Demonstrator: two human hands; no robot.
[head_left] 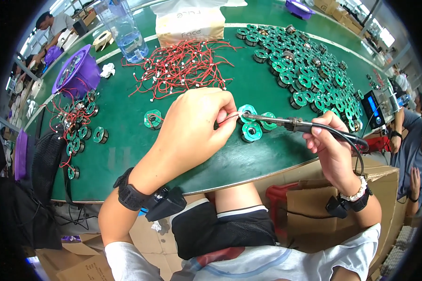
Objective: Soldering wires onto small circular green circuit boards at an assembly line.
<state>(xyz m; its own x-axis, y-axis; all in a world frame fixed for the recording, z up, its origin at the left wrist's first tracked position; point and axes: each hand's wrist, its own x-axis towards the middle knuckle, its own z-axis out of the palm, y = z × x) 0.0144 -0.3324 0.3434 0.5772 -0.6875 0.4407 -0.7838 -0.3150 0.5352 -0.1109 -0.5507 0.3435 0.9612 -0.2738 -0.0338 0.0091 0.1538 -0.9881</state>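
Observation:
My left hand (197,114) pinches a short red wire (228,118) by its end, close to the green ring-shaped circuit board (247,111) on a motor coil. In my right hand (330,145) is a soldering iron (300,124), gripped like a pen, its tip at that same board. Two more ring boards, a front one (251,131) and a right one (268,121), sit against it. Left of my left hand lies a single ring board (153,119) with a red wire. The exact contact between tip and wire is too small to tell.
A tangle of red wires (183,68) lies ahead, before a tissue pack (190,25). Many ring boards (309,77) crowd the right side; wired ones (79,133) are at left beside a purple tub (77,72). A water bottle (126,37) and a soldering station (377,107) stand farther off.

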